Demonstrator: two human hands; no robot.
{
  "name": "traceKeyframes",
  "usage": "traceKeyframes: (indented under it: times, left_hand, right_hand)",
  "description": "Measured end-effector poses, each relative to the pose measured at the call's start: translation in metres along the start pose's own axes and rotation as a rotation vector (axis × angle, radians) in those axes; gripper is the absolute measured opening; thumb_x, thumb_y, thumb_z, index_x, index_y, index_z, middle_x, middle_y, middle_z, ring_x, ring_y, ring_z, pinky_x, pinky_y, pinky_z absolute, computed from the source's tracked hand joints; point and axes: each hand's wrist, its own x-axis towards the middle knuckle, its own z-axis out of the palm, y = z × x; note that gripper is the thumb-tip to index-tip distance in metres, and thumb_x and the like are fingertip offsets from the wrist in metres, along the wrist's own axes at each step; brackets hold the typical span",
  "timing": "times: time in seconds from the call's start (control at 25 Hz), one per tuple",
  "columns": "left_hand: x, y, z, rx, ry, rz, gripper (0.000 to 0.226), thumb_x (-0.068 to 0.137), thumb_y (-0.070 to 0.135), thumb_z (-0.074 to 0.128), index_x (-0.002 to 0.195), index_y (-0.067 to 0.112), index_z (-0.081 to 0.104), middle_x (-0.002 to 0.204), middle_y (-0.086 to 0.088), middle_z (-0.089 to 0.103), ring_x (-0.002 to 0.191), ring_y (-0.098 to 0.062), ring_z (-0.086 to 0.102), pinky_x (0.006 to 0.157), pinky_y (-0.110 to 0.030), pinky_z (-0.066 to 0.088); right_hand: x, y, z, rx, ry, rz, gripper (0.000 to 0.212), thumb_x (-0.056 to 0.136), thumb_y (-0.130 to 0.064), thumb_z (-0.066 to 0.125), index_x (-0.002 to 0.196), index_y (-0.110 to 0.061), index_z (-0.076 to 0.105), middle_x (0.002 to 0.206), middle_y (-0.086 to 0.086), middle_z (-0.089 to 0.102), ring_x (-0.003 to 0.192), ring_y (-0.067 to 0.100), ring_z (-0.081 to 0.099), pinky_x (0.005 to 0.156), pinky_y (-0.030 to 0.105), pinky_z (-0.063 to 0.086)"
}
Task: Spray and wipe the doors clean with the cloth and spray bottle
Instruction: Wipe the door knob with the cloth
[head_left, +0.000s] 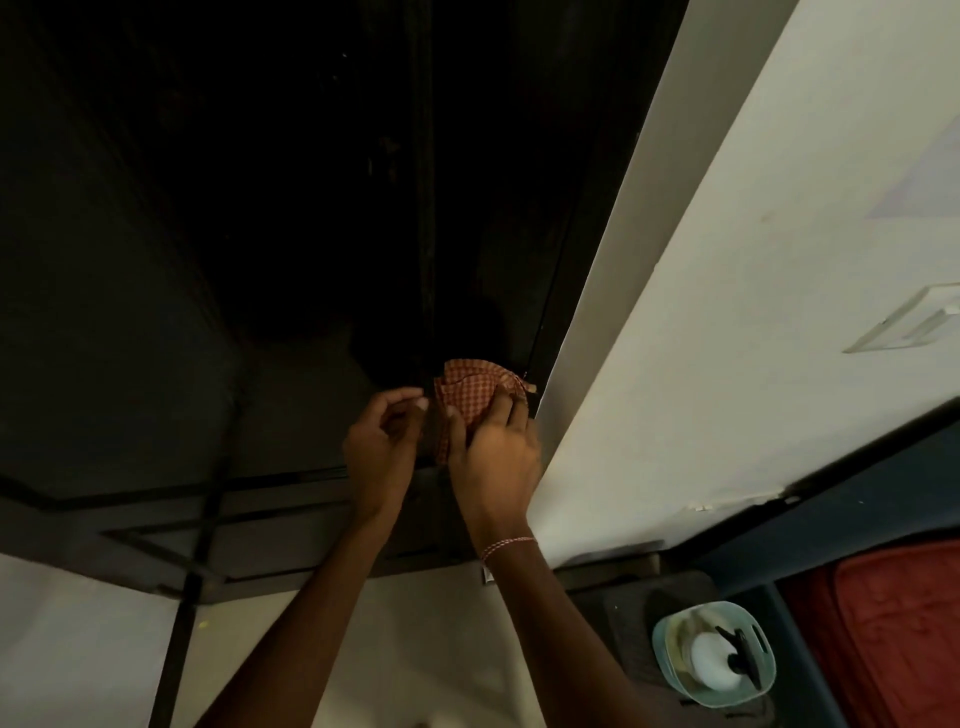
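Note:
A dark door (322, 171) fills the upper left and middle of the view. A red checked cloth (470, 395) lies bunched against its lower part, close to the door frame. My right hand (493, 452) holds the cloth against the door, with fingers curled over its lower edge. Just left of the cloth is my left hand (382, 444), its fingers loosely curled and its fingertips close to the cloth's left edge; whether they touch it I cannot tell. No spray bottle shows.
A white wall (727, 312) runs along the right with a switch plate (909, 325). Below it stand a pale green tub (670, 652) with a white item and a black clip, and a red bag (898, 634). The floor (78, 649) is pale.

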Motion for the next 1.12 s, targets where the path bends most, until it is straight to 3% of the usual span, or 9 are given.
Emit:
traceKeyframes:
  times: [0.12, 0.2, 0.32, 0.52, 0.68, 0.8, 0.88, 1.0, 1.12]
  left_hand:
    - [-0.007, 0.010, 0.002, 0.095, 0.001, 0.073, 0.016, 0.099, 0.027, 0.071, 0.114, 0.024, 0.067, 0.111, 0.002, 0.072, 0.094, -0.016, 0.072, 0.074, -0.019, 0.059]
    - [-0.021, 0.012, 0.013, 0.344, 0.073, 0.289, 0.024, 0.097, 0.028, 0.072, 0.116, 0.017, 0.063, 0.116, -0.003, 0.062, 0.092, -0.013, 0.064, 0.073, -0.018, 0.053]
    - [-0.040, 0.004, 0.038, 0.628, -0.039, 0.570, 0.032, 0.099, 0.025, 0.067, 0.126, 0.009, 0.062, 0.131, -0.012, 0.057, 0.114, -0.022, 0.056, 0.095, -0.031, 0.050]
    - [-0.050, 0.012, 0.082, 0.698, 0.042, 0.372, 0.056, 0.099, 0.035, 0.065, 0.143, 0.004, 0.050, 0.144, -0.023, 0.044, 0.125, -0.035, 0.053, 0.097, -0.034, 0.049]
    - [-0.050, -0.001, 0.096, 0.855, 0.062, 0.433, 0.065, 0.095, 0.032, 0.072, 0.148, 0.005, 0.047, 0.148, -0.024, 0.044, 0.130, -0.041, 0.052, 0.104, -0.047, 0.053]
    - [-0.023, -0.014, 0.071, 1.195, -0.212, 0.936, 0.075, 0.075, 0.023, 0.089, 0.142, 0.009, 0.057, 0.146, -0.019, 0.057, 0.134, -0.041, 0.054, 0.114, -0.054, 0.041]
    - [0.004, -0.006, 0.062, 1.375, -0.435, 1.132, 0.068, 0.071, 0.023, 0.092, 0.133, 0.014, 0.065, 0.142, -0.012, 0.062, 0.132, -0.034, 0.057, 0.115, -0.051, 0.043]
    - [0.025, 0.007, 0.068, 1.503, -0.575, 1.205, 0.060, 0.066, 0.023, 0.097, 0.121, 0.018, 0.072, 0.131, -0.007, 0.070, 0.122, -0.028, 0.064, 0.108, -0.045, 0.049]
    - [0.022, 0.000, 0.064, 1.522, -0.537, 1.229, 0.066, 0.074, 0.016, 0.089, 0.134, 0.016, 0.061, 0.140, -0.010, 0.061, 0.128, -0.030, 0.056, 0.110, -0.044, 0.046]
  right_hand:
    - [0.003, 0.005, -0.007, 0.030, -0.070, -0.016, 0.073, 0.104, -0.067, 0.043, 0.155, -0.015, 0.041, 0.158, 0.013, 0.047, 0.136, 0.034, 0.054, 0.111, 0.048, 0.052]
    - [0.008, 0.014, -0.015, 0.109, -0.130, -0.040, 0.065, 0.105, -0.062, 0.044, 0.154, -0.019, 0.047, 0.157, 0.010, 0.046, 0.137, 0.033, 0.053, 0.113, 0.050, 0.050]
    - [0.008, 0.028, -0.033, 0.378, -0.065, -0.054, 0.042, 0.110, -0.043, 0.048, 0.140, -0.018, 0.064, 0.152, 0.002, 0.047, 0.134, 0.025, 0.054, 0.116, 0.045, 0.049]
    - [-0.016, 0.050, -0.073, 0.601, 0.247, -0.091, 0.036, 0.104, -0.045, 0.048, 0.117, -0.021, 0.071, 0.116, -0.004, 0.069, 0.107, 0.000, 0.063, 0.082, 0.009, 0.055]
    - [-0.021, 0.087, -0.071, 0.632, 0.283, -0.060, 0.016, 0.105, -0.038, 0.054, 0.114, -0.033, 0.066, 0.109, -0.011, 0.072, 0.092, 0.013, 0.073, 0.069, 0.033, 0.065]
    - [-0.029, 0.120, -0.071, 0.608, 0.271, -0.111, 0.013, 0.106, -0.019, 0.059, 0.110, -0.029, 0.066, 0.103, -0.009, 0.073, 0.079, 0.013, 0.074, 0.061, 0.036, 0.064]
    - [-0.037, 0.138, -0.073, 0.577, 0.232, -0.113, 0.009, 0.104, -0.025, 0.057, 0.109, -0.027, 0.065, 0.100, -0.012, 0.073, 0.077, 0.008, 0.074, 0.061, 0.034, 0.064]
    - [-0.048, 0.162, -0.075, 0.537, 0.136, -0.029, 0.016, 0.100, -0.038, 0.055, 0.109, -0.030, 0.065, 0.099, -0.016, 0.072, 0.077, 0.003, 0.073, 0.062, 0.033, 0.065]
    - [-0.060, 0.180, -0.072, 0.475, 0.016, 0.002, 0.025, 0.100, -0.021, 0.065, 0.106, -0.045, 0.061, 0.095, -0.016, 0.072, 0.079, 0.000, 0.072, 0.064, 0.022, 0.062]
